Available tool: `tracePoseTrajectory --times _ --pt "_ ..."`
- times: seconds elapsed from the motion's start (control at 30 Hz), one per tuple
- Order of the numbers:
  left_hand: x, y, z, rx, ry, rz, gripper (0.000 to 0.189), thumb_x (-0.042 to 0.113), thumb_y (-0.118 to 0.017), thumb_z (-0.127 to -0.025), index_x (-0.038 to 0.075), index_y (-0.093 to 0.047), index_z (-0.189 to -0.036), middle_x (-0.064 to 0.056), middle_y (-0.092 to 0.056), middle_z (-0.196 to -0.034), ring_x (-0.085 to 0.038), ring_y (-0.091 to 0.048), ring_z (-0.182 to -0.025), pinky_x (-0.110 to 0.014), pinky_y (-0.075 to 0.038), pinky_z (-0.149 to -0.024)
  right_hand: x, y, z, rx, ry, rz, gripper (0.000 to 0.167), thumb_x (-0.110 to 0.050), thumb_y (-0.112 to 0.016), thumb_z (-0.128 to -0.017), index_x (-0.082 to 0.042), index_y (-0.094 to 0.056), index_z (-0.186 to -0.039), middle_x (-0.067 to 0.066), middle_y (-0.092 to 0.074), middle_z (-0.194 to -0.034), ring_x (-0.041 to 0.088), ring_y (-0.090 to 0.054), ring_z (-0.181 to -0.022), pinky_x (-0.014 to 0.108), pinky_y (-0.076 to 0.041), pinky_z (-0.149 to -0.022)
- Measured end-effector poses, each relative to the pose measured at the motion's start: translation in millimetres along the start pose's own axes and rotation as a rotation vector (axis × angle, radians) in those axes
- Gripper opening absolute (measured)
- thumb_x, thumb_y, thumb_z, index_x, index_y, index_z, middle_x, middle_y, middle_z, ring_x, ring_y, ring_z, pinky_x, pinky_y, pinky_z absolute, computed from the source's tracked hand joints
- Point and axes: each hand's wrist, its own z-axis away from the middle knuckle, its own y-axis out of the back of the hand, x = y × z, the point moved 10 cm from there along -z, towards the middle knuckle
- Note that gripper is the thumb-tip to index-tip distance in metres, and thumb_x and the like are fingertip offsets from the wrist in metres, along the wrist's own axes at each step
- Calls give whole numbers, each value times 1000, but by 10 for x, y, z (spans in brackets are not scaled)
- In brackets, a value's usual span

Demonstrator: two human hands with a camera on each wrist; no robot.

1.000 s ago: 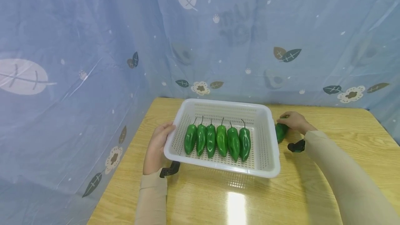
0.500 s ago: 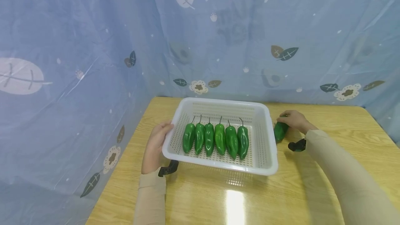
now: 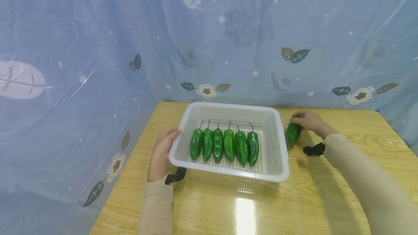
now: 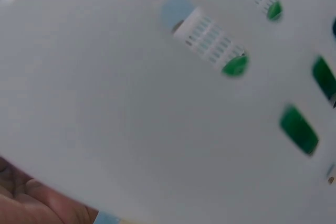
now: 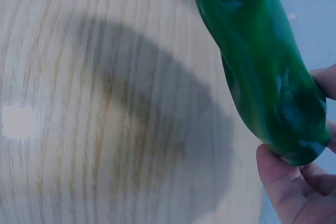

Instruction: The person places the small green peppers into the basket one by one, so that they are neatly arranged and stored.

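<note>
A white slotted plastic basket (image 3: 277, 144) sits mid-table with several green peppers (image 3: 229, 144) lying side by side in it, stems toward the back. My left hand (image 3: 164, 151) grips the basket's left rim; in the left wrist view the blurred basket wall (image 4: 131, 103) hides most of that hand (image 4: 42, 198). Just beyond the basket's right side, my right hand (image 3: 310, 120) holds another green pepper (image 3: 294, 132) by its upper end. In the right wrist view the fingertips (image 5: 278, 177) pinch the end of this pepper (image 5: 262, 66), its shadow falling on the wood.
The wooden table (image 3: 209, 206) runs out to both sides and toward the front. Behind it and along the left hangs a blue patterned curtain (image 3: 248, 46). A black wrist camera (image 3: 315, 150) sits under the right wrist, another (image 3: 176, 176) at the left.
My right hand has lifted the pepper slightly and shifted a little up and right, so more of the pepper shows. The left hand keeps its hold on the basket rim.
</note>
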Motion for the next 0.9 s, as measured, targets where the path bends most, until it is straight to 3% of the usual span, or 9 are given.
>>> tracePoseTrajectory --times 0.23,0.4,0.9 --pt "-6 -4 2 -15 -12 -4 44 18 -41 -101 -2 -37 -140 -23 -48 -137 -37 -51 -124 -45 -51 -95 -144 43 68 -37 2 26 70 -45 -49 -96 8 -35 -139 41 -25 -143 51 -44 -122 50 -51 -94" --pt "15 -16 -2 -27 -18 -4 44 17 -40 -102 -3 -36 -141 -25 -47 -137 -39 -50 -124 -46 -51 -96 -289 128 89 -23 40 45 68 -46 -50 -95 7 -39 -138 41 -28 -141 50 -48 -118 52 -51 -93" --pt "-8 14 -31 -2 -15 -19 44 18 -42 -101 -2 -38 -140 -23 -48 -136 -38 -51 -124 -45 -52 -95 -941 269 272 18 158 176 58 -43 -53 -95 1 -48 -133 33 -39 -139 51 -44 -120 56 -50 -88"
